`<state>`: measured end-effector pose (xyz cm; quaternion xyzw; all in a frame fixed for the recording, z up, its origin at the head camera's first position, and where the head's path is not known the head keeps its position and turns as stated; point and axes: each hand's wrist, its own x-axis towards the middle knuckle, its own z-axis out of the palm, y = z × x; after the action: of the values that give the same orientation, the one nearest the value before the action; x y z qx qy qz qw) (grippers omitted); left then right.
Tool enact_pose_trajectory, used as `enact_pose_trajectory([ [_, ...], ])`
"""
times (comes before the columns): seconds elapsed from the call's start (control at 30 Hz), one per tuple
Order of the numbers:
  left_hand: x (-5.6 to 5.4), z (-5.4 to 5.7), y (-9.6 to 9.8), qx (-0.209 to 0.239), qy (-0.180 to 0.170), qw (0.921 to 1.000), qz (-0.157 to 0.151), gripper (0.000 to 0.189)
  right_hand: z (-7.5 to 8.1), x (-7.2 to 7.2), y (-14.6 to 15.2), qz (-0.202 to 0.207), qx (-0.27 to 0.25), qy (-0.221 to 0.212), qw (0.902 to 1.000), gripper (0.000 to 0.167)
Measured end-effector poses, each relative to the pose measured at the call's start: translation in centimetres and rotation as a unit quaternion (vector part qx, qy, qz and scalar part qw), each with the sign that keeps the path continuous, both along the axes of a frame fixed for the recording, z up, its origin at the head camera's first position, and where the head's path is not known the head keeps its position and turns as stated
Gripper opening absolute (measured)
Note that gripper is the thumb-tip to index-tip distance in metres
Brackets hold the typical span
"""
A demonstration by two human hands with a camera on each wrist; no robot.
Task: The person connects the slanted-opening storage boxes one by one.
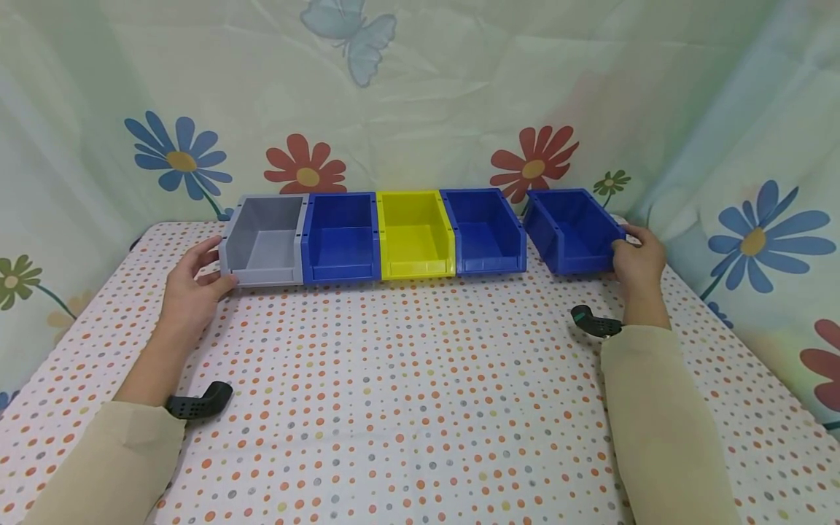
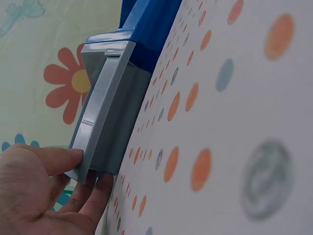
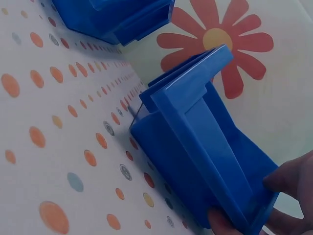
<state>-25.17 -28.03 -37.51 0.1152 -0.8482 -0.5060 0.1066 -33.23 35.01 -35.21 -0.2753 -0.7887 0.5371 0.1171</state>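
Observation:
Five open-fronted plastic storage bins line the back of the table in the head view. At the left end is a grey bin (image 1: 265, 275), its front left corner pinched between the thumb and fingers of my left hand (image 1: 192, 288). A blue bin (image 1: 344, 273), a yellow bin (image 1: 418, 268) and another blue bin (image 1: 491, 264) follow side by side. My right hand (image 1: 639, 262) grips the right-end blue bin (image 1: 586, 263) by its right wall, thumb over the rim. That bin stands apart from the row, slightly turned, and looks tilted in the right wrist view.
A white cloth with colored dots covers the table (image 1: 407, 394). Behind and beside it hangs a flower-printed curtain (image 1: 420, 95). Black straps with camera mounts sit on both wrists, near the beige sleeves (image 1: 663, 415).

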Motion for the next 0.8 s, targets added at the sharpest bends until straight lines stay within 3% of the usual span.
enact_pose_trajectory([
  [0.57, -0.08, -0.14, -0.08, 0.003, -0.001, 1.0, -0.002, 0.076, 0.05, 0.27, -0.12, -0.023, -0.09, 0.037, 0.995, 0.051],
  [0.8, -0.2, -0.22, -0.18, 0.003, 0.002, 1.0, -0.002, 0.076, 0.76, 0.39, -0.49, -0.031, -0.088, 0.055, 0.9941, 0.049],
])
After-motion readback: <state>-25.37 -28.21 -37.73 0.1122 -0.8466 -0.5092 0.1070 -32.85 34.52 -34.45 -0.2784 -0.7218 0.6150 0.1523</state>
